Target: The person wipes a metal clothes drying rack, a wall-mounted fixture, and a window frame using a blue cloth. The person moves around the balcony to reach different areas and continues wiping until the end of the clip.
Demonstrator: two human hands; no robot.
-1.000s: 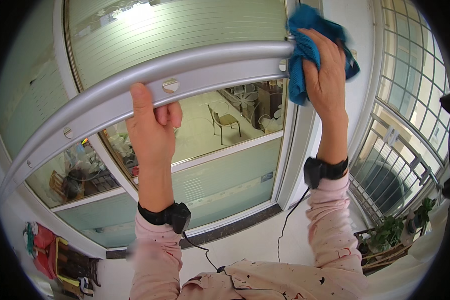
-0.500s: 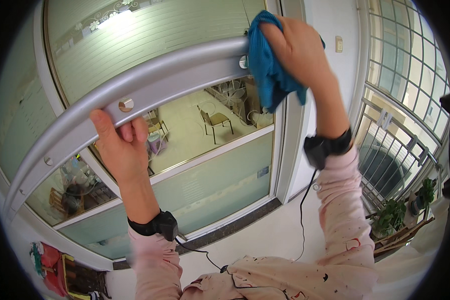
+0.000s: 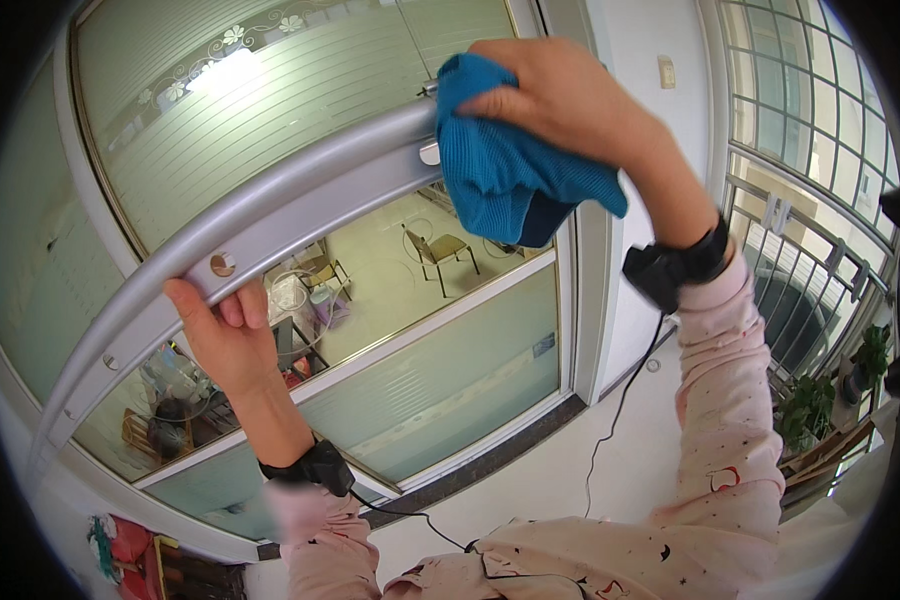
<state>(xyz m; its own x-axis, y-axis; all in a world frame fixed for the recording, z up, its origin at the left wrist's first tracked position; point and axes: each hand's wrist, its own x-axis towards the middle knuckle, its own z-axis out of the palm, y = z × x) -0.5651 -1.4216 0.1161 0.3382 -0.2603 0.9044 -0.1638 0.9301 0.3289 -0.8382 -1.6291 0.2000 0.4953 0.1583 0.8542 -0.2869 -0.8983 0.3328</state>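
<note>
- left hand (image 3: 228, 340) had a silver rail (image 3: 310, 180) pinched low
- right hand (image 3: 560, 98), up and right of that grip, had a blue cloth (image 3: 495, 165) bunched over the rail

The rail (image 3: 320, 195) runs in front of the glass door (image 3: 430, 385), the left grip (image 3: 232, 345) on its lower edge, the right grip (image 3: 562, 95) and cloth (image 3: 500, 170) at its right side; behind the glass stands a chair (image 3: 450, 245); a window (image 3: 808, 110) lies far right, plants (image 3: 808, 408) before it

A chair (image 3: 452, 245) shows through the glass door (image 3: 440, 390), while leafy plants (image 3: 808, 405) stand near a metal railing (image 3: 816, 236)
</note>
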